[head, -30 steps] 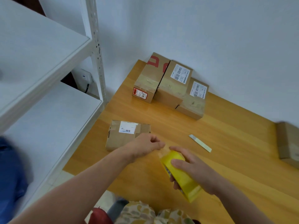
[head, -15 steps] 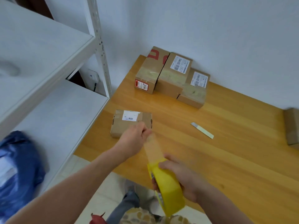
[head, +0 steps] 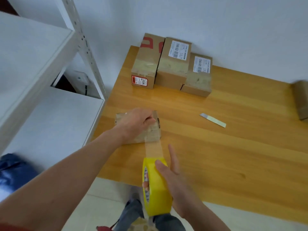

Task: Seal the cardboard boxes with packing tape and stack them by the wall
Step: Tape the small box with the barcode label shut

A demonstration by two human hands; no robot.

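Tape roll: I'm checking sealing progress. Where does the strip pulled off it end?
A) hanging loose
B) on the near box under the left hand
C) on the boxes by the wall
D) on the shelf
B: the strip runs from the tape roll in the right hand onto the near box under the left hand.

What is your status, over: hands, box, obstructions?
Left hand holds tape strip end on small box. Right hand grips yellow tape roll, strip stretched taut. Nothing blocks the pull.
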